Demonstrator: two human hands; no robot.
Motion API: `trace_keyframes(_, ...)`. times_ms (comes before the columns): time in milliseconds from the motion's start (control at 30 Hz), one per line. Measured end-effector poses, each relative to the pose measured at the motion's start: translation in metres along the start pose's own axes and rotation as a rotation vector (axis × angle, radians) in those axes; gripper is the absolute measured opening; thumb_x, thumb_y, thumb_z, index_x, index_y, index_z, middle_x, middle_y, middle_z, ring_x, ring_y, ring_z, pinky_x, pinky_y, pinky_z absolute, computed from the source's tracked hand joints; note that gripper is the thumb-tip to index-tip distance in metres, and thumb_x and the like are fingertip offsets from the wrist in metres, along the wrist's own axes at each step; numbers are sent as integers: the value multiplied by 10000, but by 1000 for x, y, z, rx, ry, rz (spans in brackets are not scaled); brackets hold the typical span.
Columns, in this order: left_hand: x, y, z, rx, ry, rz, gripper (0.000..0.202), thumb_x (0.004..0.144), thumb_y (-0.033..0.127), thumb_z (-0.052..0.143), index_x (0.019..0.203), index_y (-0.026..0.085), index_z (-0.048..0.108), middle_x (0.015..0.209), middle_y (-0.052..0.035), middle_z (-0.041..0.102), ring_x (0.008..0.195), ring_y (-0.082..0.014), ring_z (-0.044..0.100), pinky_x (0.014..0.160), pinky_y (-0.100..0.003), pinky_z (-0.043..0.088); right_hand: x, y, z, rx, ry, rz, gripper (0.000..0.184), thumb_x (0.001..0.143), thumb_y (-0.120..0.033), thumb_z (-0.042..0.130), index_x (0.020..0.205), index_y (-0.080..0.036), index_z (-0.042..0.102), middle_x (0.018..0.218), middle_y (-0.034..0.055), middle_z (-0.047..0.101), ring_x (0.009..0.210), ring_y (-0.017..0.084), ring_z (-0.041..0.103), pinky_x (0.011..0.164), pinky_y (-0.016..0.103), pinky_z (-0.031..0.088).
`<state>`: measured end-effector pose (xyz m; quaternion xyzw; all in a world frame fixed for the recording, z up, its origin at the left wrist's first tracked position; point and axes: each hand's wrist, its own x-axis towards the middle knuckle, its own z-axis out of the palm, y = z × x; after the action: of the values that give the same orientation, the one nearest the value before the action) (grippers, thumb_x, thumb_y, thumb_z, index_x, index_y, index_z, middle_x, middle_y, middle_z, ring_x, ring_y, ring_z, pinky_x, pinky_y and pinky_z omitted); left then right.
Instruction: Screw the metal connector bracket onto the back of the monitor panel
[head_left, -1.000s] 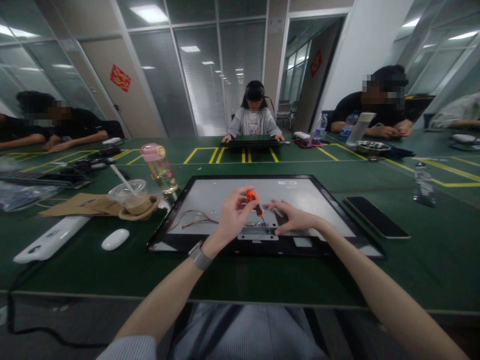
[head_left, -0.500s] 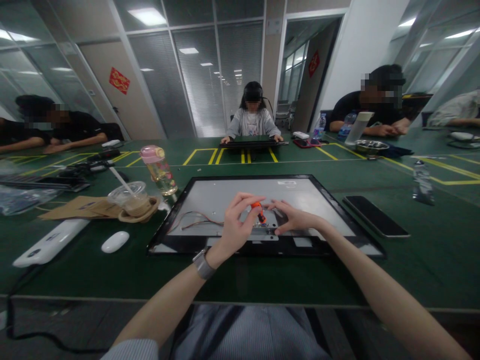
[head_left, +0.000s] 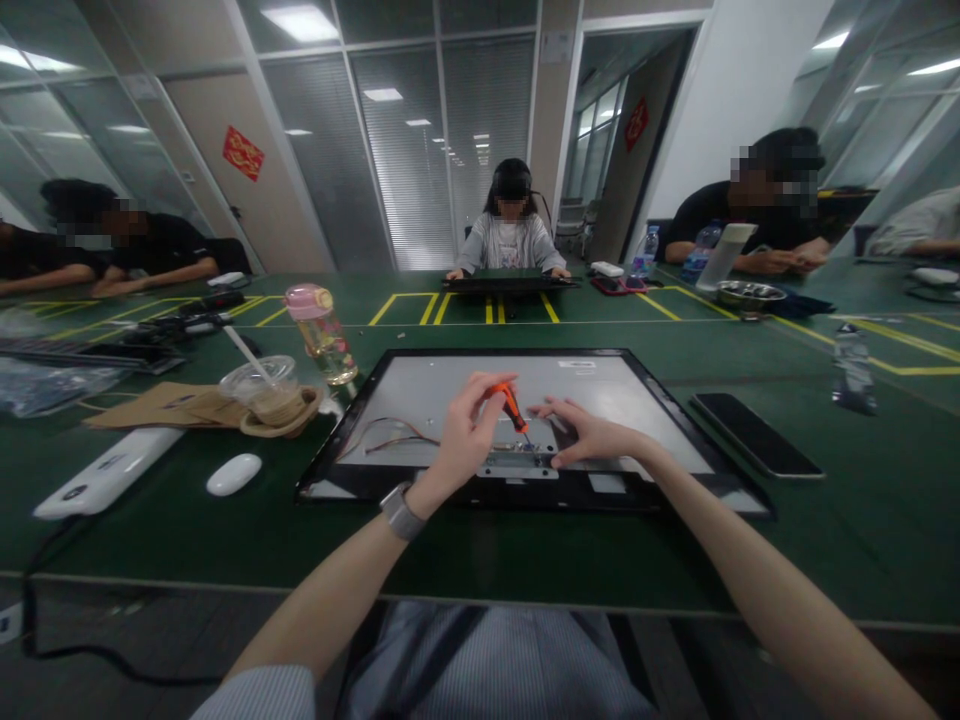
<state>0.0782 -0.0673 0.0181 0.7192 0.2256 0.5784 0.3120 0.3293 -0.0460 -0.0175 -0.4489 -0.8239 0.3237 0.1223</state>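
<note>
An orange and black screwdriver (head_left: 514, 408) is gripped at its handle by my left hand (head_left: 471, 425), which wears a watch on the wrist. Its shaft slants down to the right, the tip at or close to a small metal bracket (head_left: 517, 465) with a circuit board. The bracket lies on the grey back of a black-framed display panel (head_left: 405, 395). My right hand (head_left: 589, 432) rests beside the bracket, fingers apart, thumb near the screwdriver's tip. Thin wires (head_left: 390, 432) run left from the bracket.
Right of the panel lies a black phone (head_left: 756, 434). To the left are a white mouse (head_left: 234, 474), a white power bank-like device (head_left: 109, 475), an iced drink cup (head_left: 266, 390) and a pink-lidded bottle (head_left: 322, 335). A person (head_left: 510, 235) sits opposite, holding another dark panel.
The screwdriver has tilted, its handle moving up and left with my left hand, so its shaft now shows. My right hand has hardly moved.
</note>
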Motion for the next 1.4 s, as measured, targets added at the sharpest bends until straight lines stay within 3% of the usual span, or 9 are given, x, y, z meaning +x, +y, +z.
trace_keyframes(267,3,-3,-3,-59,-26,-2,241,969,327,558,1114,223,722,1196,-102,669,1148,-213,622,993,-382,517,-1,1,0,-7,7,8,837,663,-724,739,1349,-299,515,1606,43,381,1544,319,61,1248,519,-62)
trace_keyframes(467,10,-6,-14,-205,-195,-121,310,993,294,508,1253,230,665,1210,-102,706,1129,-223,672,1003,-406,528,-2,-4,-1,-8,0,67,865,644,-713,755,1350,-277,512,1614,63,365,1543,337,35,1247,542,-38)
trace_keyframes(633,9,-9,-10,-42,-41,-70,178,891,328,678,1007,209,740,932,-47,663,828,-152,666,774,-301,571,-2,-5,-1,-7,7,34,869,662,-726,732,1371,-276,506,1604,63,382,1543,333,51,1250,530,-51)
trace_keyframes(733,6,-6,-8,170,46,21,160,917,331,643,913,209,746,869,-32,572,850,-157,611,819,-319,542,-2,-4,0,3,7,20,874,655,-727,732,1375,-287,504,1602,55,387,1542,331,68,1252,525,-49)
trace_keyframes(867,4,1,-8,137,-44,79,312,1020,299,426,1146,225,701,1132,-93,601,1081,-200,605,948,-366,517,-2,-7,-1,7,4,53,859,641,-718,742,1355,-295,521,1604,45,383,1542,347,39,1251,537,-52)
trace_keyframes(967,4,3,-7,-14,-128,38,321,1022,272,430,1251,222,650,1104,-87,655,1020,-184,650,900,-341,539,-3,-7,-1,11,-2,69,857,645,-706,746,1358,-290,515,1613,44,366,1541,352,17,1249,549,-37)
trace_keyframes(1167,5,0,-6,56,-34,26,150,903,314,675,982,224,766,818,-21,594,770,-135,599,715,-268,516,-3,-5,-1,-1,2,25,823,665,-687,750,1343,-284,516,1594,54,402,1543,330,66,1250,528,-64)
trace_keyframes(1333,4,3,-6,69,-109,68,338,1017,266,444,1293,239,637,1148,-84,614,1023,-178,632,931,-357,520,-3,-5,-1,0,-1,49,804,672,-669,756,1340,-293,511,1611,42,372,1544,325,43,1252,531,-48)
trace_keyframes(1400,4,3,-6,21,-137,72,355,1017,243,439,1329,234,607,1173,-90,617,1047,-179,640,934,-351,526,-2,-4,-1,-4,3,43,805,672,-664,756,1341,-290,509,1609,46,376,1545,323,42,1249,536,-53)
